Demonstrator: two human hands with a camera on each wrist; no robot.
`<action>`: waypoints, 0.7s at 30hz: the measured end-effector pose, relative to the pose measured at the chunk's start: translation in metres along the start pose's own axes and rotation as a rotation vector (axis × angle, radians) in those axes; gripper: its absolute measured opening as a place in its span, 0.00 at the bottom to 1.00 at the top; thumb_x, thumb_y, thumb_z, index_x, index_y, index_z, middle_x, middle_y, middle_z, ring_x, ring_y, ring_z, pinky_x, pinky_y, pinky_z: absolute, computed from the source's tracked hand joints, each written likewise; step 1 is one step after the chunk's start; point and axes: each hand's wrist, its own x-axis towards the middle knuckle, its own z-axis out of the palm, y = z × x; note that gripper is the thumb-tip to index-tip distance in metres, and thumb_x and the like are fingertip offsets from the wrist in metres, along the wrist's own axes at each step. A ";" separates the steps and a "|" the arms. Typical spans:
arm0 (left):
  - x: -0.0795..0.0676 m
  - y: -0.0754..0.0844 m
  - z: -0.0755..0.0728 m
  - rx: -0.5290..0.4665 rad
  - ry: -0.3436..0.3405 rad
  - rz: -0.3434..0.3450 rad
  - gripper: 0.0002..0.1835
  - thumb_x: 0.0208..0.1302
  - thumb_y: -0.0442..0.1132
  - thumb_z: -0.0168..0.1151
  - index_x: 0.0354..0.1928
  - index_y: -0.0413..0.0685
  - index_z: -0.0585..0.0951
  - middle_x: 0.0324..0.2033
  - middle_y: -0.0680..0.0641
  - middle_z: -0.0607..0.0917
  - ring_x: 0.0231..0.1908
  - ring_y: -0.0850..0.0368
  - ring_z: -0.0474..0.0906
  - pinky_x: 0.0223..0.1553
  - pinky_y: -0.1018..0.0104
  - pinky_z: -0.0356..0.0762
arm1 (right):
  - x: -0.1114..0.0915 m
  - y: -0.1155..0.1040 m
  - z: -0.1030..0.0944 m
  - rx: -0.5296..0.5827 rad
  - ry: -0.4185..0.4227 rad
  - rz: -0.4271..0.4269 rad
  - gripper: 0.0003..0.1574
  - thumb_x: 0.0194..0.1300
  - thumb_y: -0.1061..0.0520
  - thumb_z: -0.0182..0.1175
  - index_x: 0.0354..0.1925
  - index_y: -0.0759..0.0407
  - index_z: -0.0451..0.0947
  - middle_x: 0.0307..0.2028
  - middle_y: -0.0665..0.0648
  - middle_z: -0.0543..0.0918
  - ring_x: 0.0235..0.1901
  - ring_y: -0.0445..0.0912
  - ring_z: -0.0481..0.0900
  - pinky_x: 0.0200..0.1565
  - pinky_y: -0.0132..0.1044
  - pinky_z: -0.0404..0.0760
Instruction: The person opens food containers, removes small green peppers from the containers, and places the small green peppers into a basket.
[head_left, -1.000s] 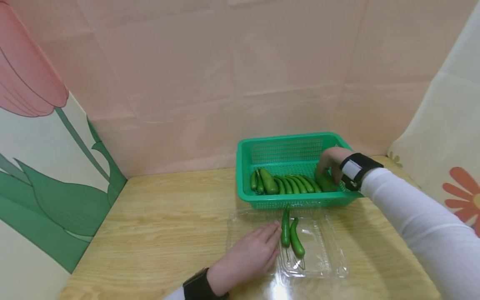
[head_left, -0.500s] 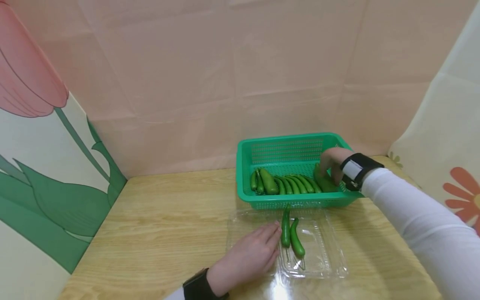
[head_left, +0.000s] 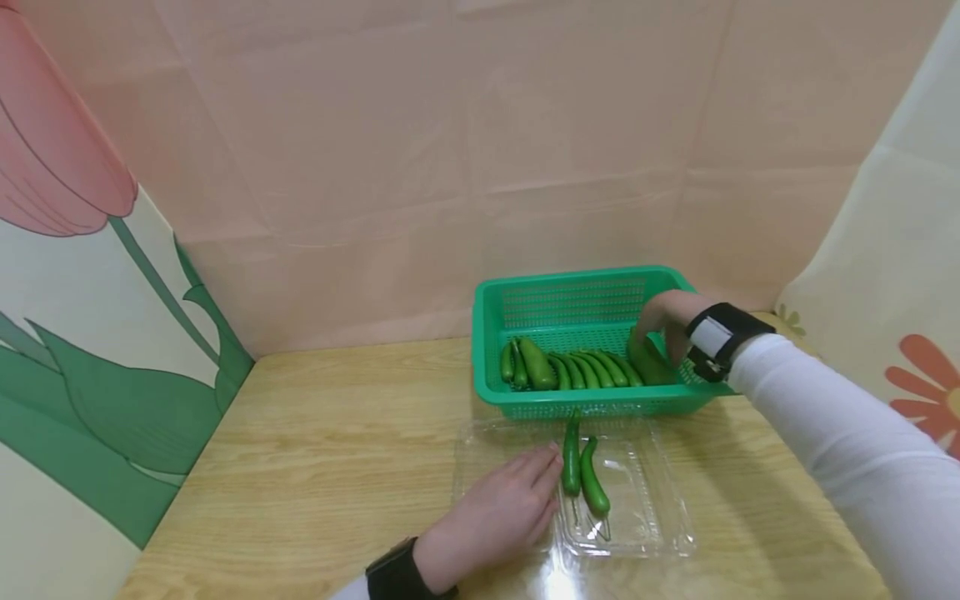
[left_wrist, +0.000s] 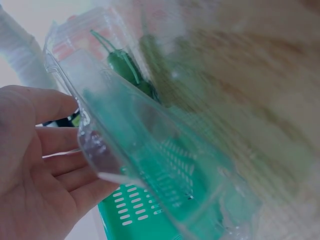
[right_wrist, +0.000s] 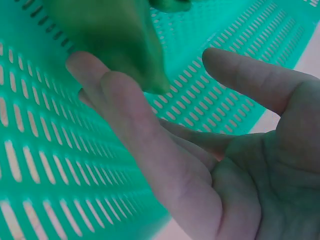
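In the head view, my right hand (head_left: 667, 321) reaches into the right end of a green plastic basket (head_left: 570, 404). Its fingertips touch a large green pepper-like vegetable (right_wrist: 115, 40), while the thumb stands apart from it in the right wrist view. My left hand (head_left: 501, 504) lies on the left half of a clear plastic clamshell box (head_left: 637, 533) in front of the basket. In the left wrist view, its extended fingers touch the clear plastic edge (left_wrist: 82, 115). Two green chili peppers (head_left: 592, 479) lie side by side in the box's right half, stems toward me.
A row of slim green peppers (head_left: 588, 368) and a thicker green vegetable (head_left: 537, 363) lie in the basket. The wooden table (head_left: 322, 442) runs back to a pink cloth wall (head_left: 360, 167). Printed cloths hang at the left and right.
My right hand and wrist have shifted slightly to the right inside the basket. The left hand, the box and the two peppers in it stay where they were.
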 end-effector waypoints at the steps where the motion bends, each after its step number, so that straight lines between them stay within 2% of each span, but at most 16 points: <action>1: 0.000 0.000 0.000 -0.002 -0.003 0.000 0.27 0.72 0.49 0.45 0.65 0.38 0.67 0.65 0.40 0.70 0.65 0.51 0.67 0.67 0.62 0.65 | -0.003 0.000 0.000 -0.003 0.018 -0.010 0.50 0.69 0.51 0.53 0.65 0.86 0.40 0.62 0.89 0.48 0.59 0.75 0.64 0.57 0.57 0.77; 3: 0.000 0.000 0.000 -0.001 -0.005 0.002 0.27 0.72 0.49 0.45 0.65 0.38 0.67 0.65 0.40 0.69 0.65 0.50 0.67 0.67 0.62 0.65 | -0.008 -0.003 -0.001 -0.041 0.046 -0.019 0.49 0.70 0.50 0.52 0.64 0.88 0.41 0.59 0.91 0.53 0.57 0.75 0.66 0.55 0.55 0.79; 6: 0.000 0.000 0.001 0.008 0.001 0.006 0.27 0.72 0.49 0.45 0.65 0.38 0.67 0.65 0.39 0.70 0.65 0.51 0.68 0.66 0.62 0.67 | -0.021 -0.010 -0.002 -0.122 0.094 -0.047 0.45 0.71 0.50 0.50 0.64 0.86 0.46 0.52 0.90 0.65 0.49 0.72 0.75 0.49 0.53 0.83; 10: 0.000 0.000 0.000 0.012 0.004 0.009 0.27 0.72 0.49 0.45 0.65 0.38 0.67 0.65 0.39 0.70 0.65 0.51 0.67 0.67 0.62 0.66 | -0.036 -0.017 -0.003 -0.214 0.143 -0.083 0.44 0.71 0.48 0.48 0.65 0.84 0.48 0.46 0.84 0.74 0.38 0.62 0.84 0.42 0.48 0.87; 13: 0.000 0.000 -0.001 0.007 0.005 0.009 0.27 0.72 0.49 0.45 0.65 0.37 0.68 0.65 0.39 0.70 0.65 0.51 0.67 0.67 0.62 0.65 | -0.045 -0.021 -0.005 -0.229 0.207 -0.115 0.42 0.71 0.48 0.49 0.62 0.85 0.53 0.44 0.82 0.77 0.31 0.55 0.86 0.37 0.44 0.88; 16: 0.001 0.000 -0.001 0.002 0.010 0.011 0.27 0.72 0.48 0.46 0.64 0.37 0.68 0.64 0.39 0.70 0.64 0.50 0.68 0.67 0.62 0.66 | -0.052 -0.023 -0.005 -0.256 0.279 -0.172 0.35 0.71 0.49 0.49 0.51 0.85 0.67 0.37 0.76 0.82 0.24 0.49 0.85 0.31 0.39 0.87; 19: 0.001 0.000 -0.001 0.008 0.017 0.015 0.27 0.72 0.48 0.46 0.64 0.37 0.69 0.64 0.38 0.71 0.64 0.50 0.69 0.66 0.62 0.67 | -0.061 -0.025 0.000 -0.321 0.348 -0.240 0.27 0.71 0.49 0.50 0.35 0.75 0.77 0.24 0.64 0.83 0.19 0.44 0.81 0.27 0.36 0.82; 21: 0.001 0.000 -0.001 0.013 0.020 0.017 0.27 0.72 0.48 0.46 0.64 0.37 0.69 0.64 0.38 0.71 0.64 0.50 0.69 0.66 0.61 0.68 | -0.069 -0.027 0.006 -0.357 0.398 -0.284 0.24 0.70 0.49 0.51 0.31 0.69 0.79 0.19 0.57 0.81 0.19 0.43 0.79 0.27 0.37 0.80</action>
